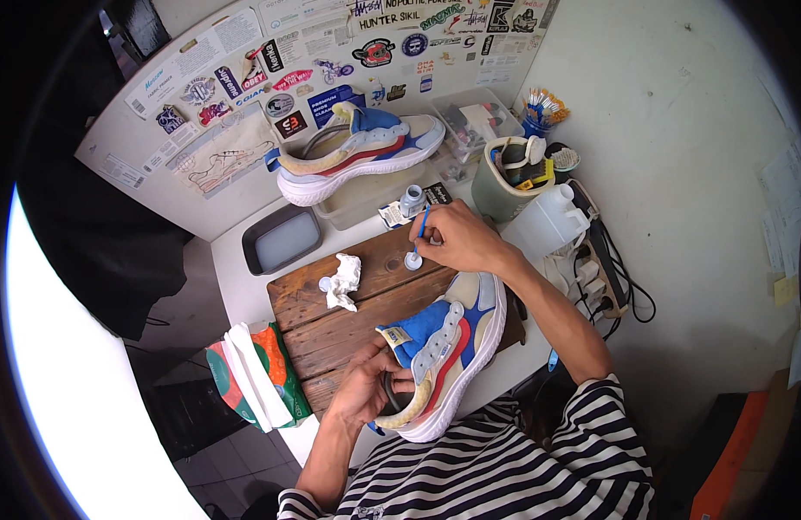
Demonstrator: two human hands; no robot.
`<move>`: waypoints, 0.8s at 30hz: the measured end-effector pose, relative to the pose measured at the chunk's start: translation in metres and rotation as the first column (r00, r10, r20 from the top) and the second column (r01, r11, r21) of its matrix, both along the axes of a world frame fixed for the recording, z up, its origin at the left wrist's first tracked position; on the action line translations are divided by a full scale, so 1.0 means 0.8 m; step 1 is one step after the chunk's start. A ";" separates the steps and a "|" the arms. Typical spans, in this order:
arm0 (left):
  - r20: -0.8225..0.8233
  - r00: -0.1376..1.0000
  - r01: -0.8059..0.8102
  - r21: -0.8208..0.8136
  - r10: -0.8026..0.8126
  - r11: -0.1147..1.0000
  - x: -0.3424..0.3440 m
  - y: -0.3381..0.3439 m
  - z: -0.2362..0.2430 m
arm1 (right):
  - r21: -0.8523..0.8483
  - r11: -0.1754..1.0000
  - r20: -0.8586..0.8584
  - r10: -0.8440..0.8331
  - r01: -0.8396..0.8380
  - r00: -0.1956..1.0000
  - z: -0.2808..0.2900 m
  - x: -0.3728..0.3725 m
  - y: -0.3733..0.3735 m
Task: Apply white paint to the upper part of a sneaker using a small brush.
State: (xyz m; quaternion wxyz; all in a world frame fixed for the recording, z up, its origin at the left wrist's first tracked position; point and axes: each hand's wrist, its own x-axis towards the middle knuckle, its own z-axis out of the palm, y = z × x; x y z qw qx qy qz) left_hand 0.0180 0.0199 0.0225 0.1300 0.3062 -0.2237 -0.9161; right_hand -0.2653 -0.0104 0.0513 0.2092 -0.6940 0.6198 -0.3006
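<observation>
My left hand [366, 386] grips a sneaker [448, 368] at its heel and collar, tilted, near my body. The sneaker is blue, cream and grey with a red stripe and a white sole; it has no laces. Above its toe, my right hand [461, 238] pinches a thin blue paintbrush [423, 222]. The brush's tip is down at a small round white cap [413, 261] on the wooden board [322, 334]. Just beyond stands an open little bottle [411, 200] of greyish paint. A crumpled white tissue [345, 282] lies left of the cap.
The matching sneaker [357, 160] rests on a clear plastic box [357, 204] at the back. A dark tray [283, 240] of cloudy liquid and a tissue pack [283, 373] are at left. On the right stand a tool bin [494, 186], a white jug [548, 227] and a power strip [621, 295].
</observation>
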 end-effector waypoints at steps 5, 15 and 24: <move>-0.011 1.000 -0.002 0.011 0.002 1.000 0.001 -0.001 -0.003 | 0.011 0.998 0.079 -0.065 0.064 0.995 0.008 0.001 0.007; 0.025 0.999 -0.020 -0.014 0.021 1.000 0.001 0.004 0.004 | 0.031 0.960 0.696 -0.222 0.280 0.683 0.057 -0.005 0.129; 0.048 0.989 -0.140 -0.055 0.143 0.989 -0.009 0.011 0.028 | -0.114 0.947 0.718 -0.130 0.301 0.683 0.058 0.024 0.199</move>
